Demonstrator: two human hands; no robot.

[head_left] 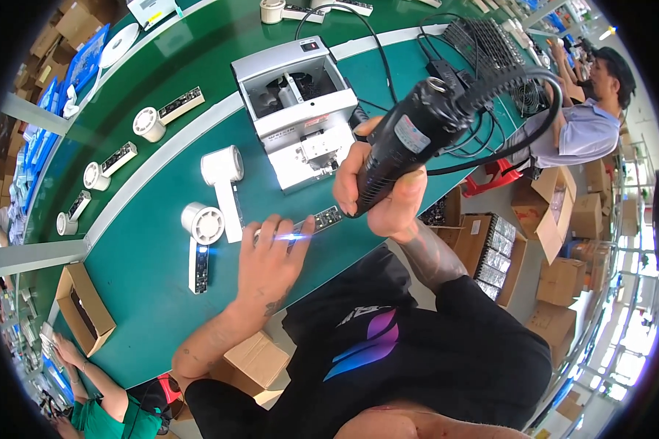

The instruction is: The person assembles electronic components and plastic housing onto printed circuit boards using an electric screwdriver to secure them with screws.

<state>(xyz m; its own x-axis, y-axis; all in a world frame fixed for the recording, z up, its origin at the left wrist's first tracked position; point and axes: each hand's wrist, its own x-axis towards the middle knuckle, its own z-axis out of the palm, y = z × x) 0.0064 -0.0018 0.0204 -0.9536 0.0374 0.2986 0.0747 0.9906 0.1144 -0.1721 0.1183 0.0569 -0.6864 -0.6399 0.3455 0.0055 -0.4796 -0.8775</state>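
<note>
My right hand (395, 208) is closed around a thick black electric screwdriver (405, 139), tilted over the bench, with a black cable leaving its upper end. Its tip is hidden by the hand. My left hand (269, 260) presses its fingers over a white hair-dryer-shaped device, whose opened handle with a circuit board (328, 217) sticks out beside the fingertips; the rest is covered. A bright glint shows at the fingers. Left of this hand lie two similar devices: one with its handle board exposed (202, 225), another with its white side up (223, 167).
A silver open-topped screw feeder (296, 110) stands beyond my hands. Several more devices (149, 124) line the green conveyor (220, 55). An open cardboard box (88, 311) sits at the bench's left end. Cables and a black adapter lie right. Co-workers sit at both sides (575, 132).
</note>
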